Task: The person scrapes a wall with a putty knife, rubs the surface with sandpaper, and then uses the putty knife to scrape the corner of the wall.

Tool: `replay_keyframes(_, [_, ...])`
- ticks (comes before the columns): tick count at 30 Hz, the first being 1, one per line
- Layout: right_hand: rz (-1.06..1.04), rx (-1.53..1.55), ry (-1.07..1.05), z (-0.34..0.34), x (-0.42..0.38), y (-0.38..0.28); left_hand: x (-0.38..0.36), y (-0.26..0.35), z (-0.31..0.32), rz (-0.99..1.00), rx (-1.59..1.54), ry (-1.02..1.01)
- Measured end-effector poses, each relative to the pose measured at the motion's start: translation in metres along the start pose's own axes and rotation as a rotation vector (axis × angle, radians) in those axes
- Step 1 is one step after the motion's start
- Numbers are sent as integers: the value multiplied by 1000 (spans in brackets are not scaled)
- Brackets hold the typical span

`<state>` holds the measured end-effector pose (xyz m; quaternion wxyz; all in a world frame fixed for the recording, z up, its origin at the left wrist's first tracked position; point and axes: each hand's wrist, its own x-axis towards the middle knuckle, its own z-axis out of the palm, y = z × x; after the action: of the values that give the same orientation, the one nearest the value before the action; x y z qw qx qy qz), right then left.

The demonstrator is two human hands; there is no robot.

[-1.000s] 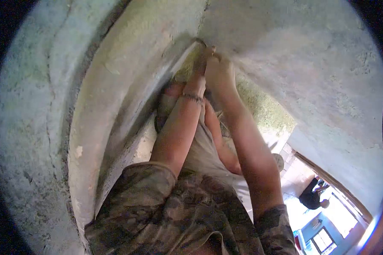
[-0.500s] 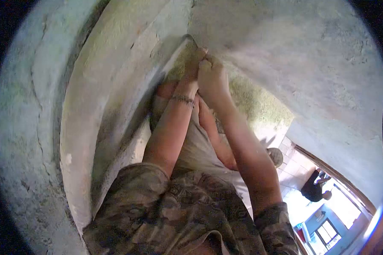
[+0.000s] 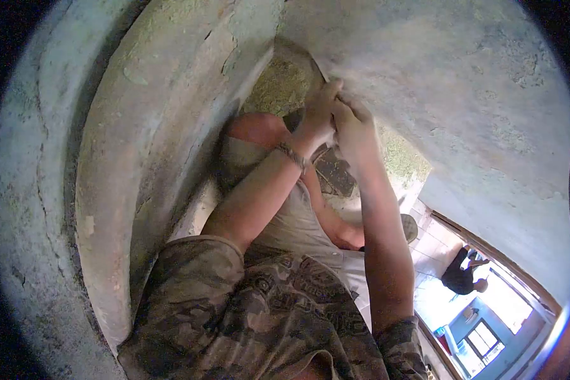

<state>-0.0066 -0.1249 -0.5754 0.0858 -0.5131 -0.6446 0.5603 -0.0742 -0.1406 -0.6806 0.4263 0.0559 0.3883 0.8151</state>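
Observation:
My left hand (image 3: 320,114), with a bracelet at its wrist, is closed near the edge of the rough wall (image 3: 424,76). My right hand (image 3: 358,130) is closed right beside it, the two touching or nearly so. A thin dark edge (image 3: 322,71) reaches up from the fingers along the wall; whether it is a held object or a shadow is unclear. What the fingers grip is hidden. Below the hands, my bare knee (image 3: 256,128) and light shorts show over a stained, mossy ledge (image 3: 275,85).
A curved plastered wall (image 3: 126,139) rises on the left. At the lower right, a doorway frame (image 3: 453,223) opens on a tiled, bright room with a window (image 3: 484,339) and a person in dark clothing (image 3: 457,275).
Both hands have moved right and slightly down, together with the thin dark edge. More of the mossy ledge and of a dark patch below the hands shows. The view has shifted slightly.

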Motion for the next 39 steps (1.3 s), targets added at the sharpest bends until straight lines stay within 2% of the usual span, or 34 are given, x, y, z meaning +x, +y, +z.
replay_keyframes(2, [-78, -38, -20, 7, 12, 7, 1, 2, -7, 22, 53, 10])
replay_keyframes(4, [-126, -64, -44, 10, 8, 5, 7, 6, -14, -173, -16, -51])
replay_keyframes(5, [-165, -98, -4, 13, -2, 3, 5, 15, -11, -162, -19, -45])
replay_keyframes(8, [-220, -130, 72, 20, 1, 8, -5, 25, 0, 38, 174, 13])
replay_keyframes(11, [-257, -155, 100, 23, -5, 14, -3, 19, -4, -8, 189, 12])
replay_keyframes(14, [-297, -140, 89, 20, -14, 10, -5, 27, 1, 129, 307, -18])
replay_keyframes(16, [-299, -94, 81, 19, -11, 8, -8, 30, 12, 223, 161, 20])
replay_keyframes(17, [-356, -185, 111, 18, -8, 10, -8, 29, 11, 248, 112, 31])
replay_keyframes(18, [-414, -278, 145, 16, -5, 12, 0, 28, 1, 31, 139, 26])
replay_keyframes(20, [-336, -233, 107, 14, 0, 10, 1, 21, -2, -193, 165, 10])
replay_keyframes(21, [-279, -181, 51, 16, 3, 6, 3, 23, 0, -55, 107, -19])
replay_keyframes(23, [-301, -184, 80, 24, 0, 7, 4, 25, -6, 88, 48, -35])
replay_keyframes(24, [-320, -186, 114, 27, -1, 8, 6, 20, -15, 190, 309, -72])
replay_keyframes(26, [-267, -201, 71, 28, 12, 4, 9, 5, -32, 280, 576, -103])
replay_keyframes(28, [-221, -210, 40, 29, 13, 2, 17, -5, -40, 506, 773, -61])
replay_keyframes(29, [-294, -245, 59, 29, 9, 0, 17, -2, -38, 587, 837, -43])
replay_keyframes(30, [-368, -283, 78, 28, 6, -1, 9, 10, -27, 392, 522, -56])
replay_keyframes(32, [-354, -236, 105, 29, -4, -3, 12, 15, -22, 198, 202, -64])
replay_keyframes(33, [-331, -184, 135, 29, -7, -3, 19, 11, -26, 498, 511, -95])
replay_keyframes(35, [-297, -212, 104, 29, 1, -7, 21, 10, -32, 782, 827, -131])
replay_keyframes(38, [-289, -250, 62, 26, 6, 1, 15, 21, -28, 887, 1163, -63])
replay_keyframes(39, [-317, -267, 31, 26, 7, -1, 7, 31, -16, 463, 667, -43])
